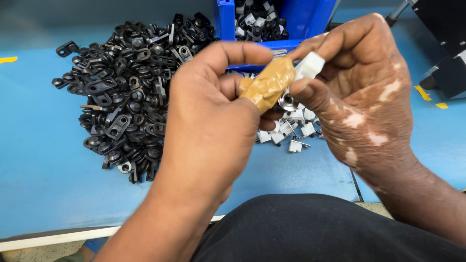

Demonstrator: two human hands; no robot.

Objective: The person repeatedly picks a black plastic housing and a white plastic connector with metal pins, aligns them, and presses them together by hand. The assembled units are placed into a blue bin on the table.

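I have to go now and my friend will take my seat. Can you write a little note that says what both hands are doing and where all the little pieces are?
Left hand: raised over the blue table, index finger wrapped in tan tape.
Right hand: fingers pinch a small white clip; a metal nail head shows just below it.
Black clips: big pile on the table, left.
White clips: small heap under the hands.
Blue bin: behind, holds mixed pieces.
Done: one clip picked up. Left: both piles remain.
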